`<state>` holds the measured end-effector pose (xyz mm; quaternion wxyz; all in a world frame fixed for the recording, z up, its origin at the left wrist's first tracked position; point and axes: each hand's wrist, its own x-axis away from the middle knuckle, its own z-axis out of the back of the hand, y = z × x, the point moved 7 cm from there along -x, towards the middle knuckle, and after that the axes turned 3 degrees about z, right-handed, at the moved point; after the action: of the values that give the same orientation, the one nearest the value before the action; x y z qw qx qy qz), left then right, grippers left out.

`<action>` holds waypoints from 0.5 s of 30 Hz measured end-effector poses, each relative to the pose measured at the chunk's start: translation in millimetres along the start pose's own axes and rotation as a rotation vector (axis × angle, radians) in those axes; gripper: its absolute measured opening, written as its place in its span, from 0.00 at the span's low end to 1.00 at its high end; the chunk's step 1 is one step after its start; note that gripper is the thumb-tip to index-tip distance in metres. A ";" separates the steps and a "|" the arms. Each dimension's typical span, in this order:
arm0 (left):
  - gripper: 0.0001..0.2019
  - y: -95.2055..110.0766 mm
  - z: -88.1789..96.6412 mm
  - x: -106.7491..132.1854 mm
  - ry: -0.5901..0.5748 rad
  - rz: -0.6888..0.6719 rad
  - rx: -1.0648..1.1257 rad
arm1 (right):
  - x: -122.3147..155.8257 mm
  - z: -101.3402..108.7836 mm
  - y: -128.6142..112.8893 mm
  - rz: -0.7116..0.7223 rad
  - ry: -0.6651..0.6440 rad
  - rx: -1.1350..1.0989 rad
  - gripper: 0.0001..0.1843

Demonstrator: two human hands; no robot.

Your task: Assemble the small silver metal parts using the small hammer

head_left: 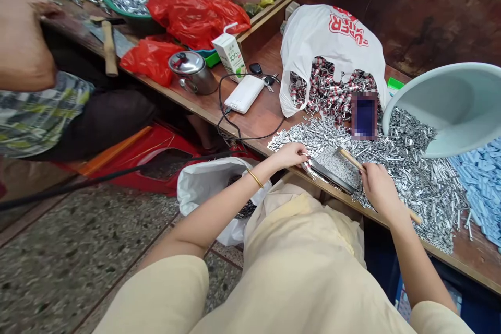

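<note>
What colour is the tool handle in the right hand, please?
The tool handle is light tan, clearest in the head view.

Pinched piece (308,168), perhaps metal, partly hidden

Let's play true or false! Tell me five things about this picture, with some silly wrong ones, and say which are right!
1. The right hand holds a tool with a wooden handle. True.
2. The gold bracelet is on the right arm. False: the gold bracelet is on the left arm.
3. A straw sticks out of the drink carton. True.
4. In the picture, the blue pieces are left of the white bag with red letters. False: the blue pieces are right of that bag.
5. The metal mug has its lid on. True.
</note>
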<state>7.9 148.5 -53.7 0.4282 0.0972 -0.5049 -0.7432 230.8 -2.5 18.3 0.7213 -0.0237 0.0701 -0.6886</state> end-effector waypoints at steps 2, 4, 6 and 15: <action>0.05 0.6 0.6 0.9 0.005 -0.006 -0.002 | 1.0 8.4 -14.3 0.004 0.000 -0.088 0.21; 0.06 1.5 1.6 2.0 0.014 -0.011 0.010 | 3.2 12.8 -33.0 0.071 -0.021 -0.151 0.23; 0.06 2.0 2.0 2.6 0.019 -0.012 0.028 | 5.6 14.1 -50.0 0.151 -0.025 -0.136 0.23; 0.04 1.4 2.0 4.8 0.026 0.021 0.095 | 7.3 10.0 -69.3 0.273 -0.012 0.122 0.26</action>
<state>4.6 146.1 -50.2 0.4373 0.1216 -0.5350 -0.7126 163.8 -13.9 36.8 0.8087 0.0256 0.0265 -0.5870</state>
